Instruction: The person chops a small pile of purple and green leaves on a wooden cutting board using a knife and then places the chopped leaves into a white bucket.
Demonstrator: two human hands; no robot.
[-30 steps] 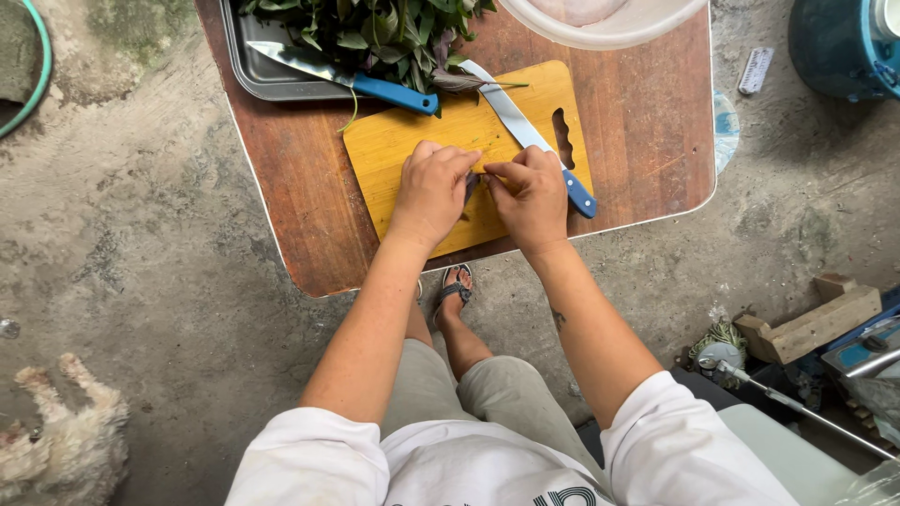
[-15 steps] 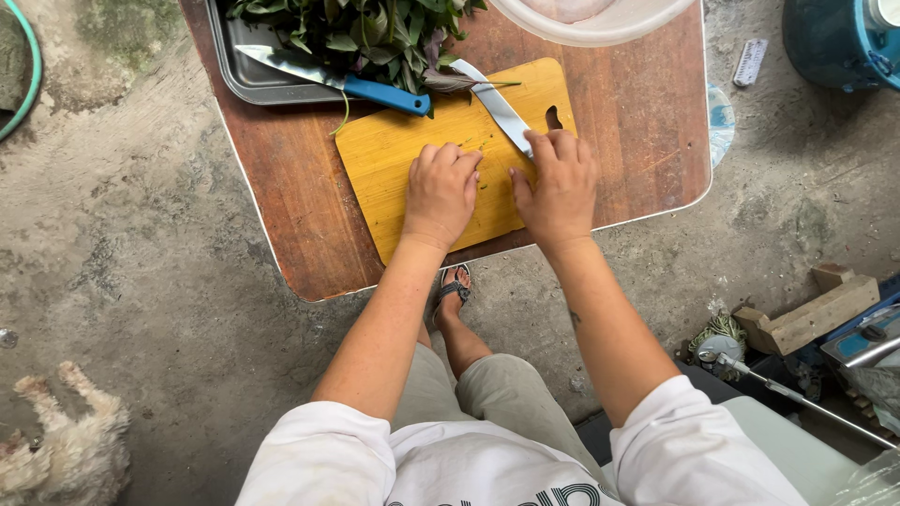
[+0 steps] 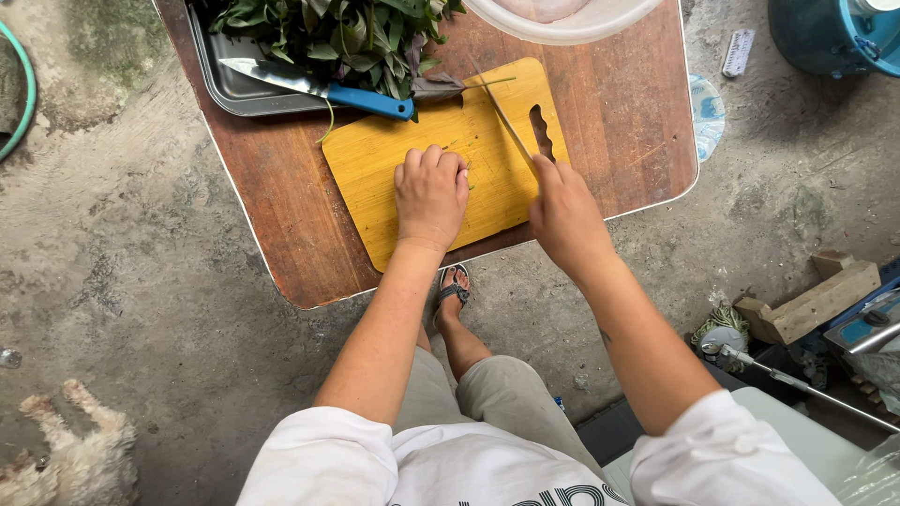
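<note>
My left hand (image 3: pixel 431 195) rests knuckles-up on the yellow cutting board (image 3: pixel 380 159), fingers curled over something small and green that is mostly hidden. My right hand (image 3: pixel 564 214) grips the handle of a knife (image 3: pixel 503 114), whose blade stands on edge over the board's right part beside the handle slot. The knife's handle is hidden inside my fist.
A second knife with a blue handle (image 3: pixel 314 86) lies across a grey metal tray (image 3: pixel 230 89) piled with green leaves (image 3: pixel 342 33). A pale bowl (image 3: pixel 562 23) sits at the brown table's (image 3: pixel 291 234) far edge. A sandalled foot (image 3: pixel 453 286), a furry animal (image 3: pixel 70 454) and clutter at right.
My right hand took up the knife from the board and turned its blade on edge. My left hand shifted slightly left and pressed down on the board.
</note>
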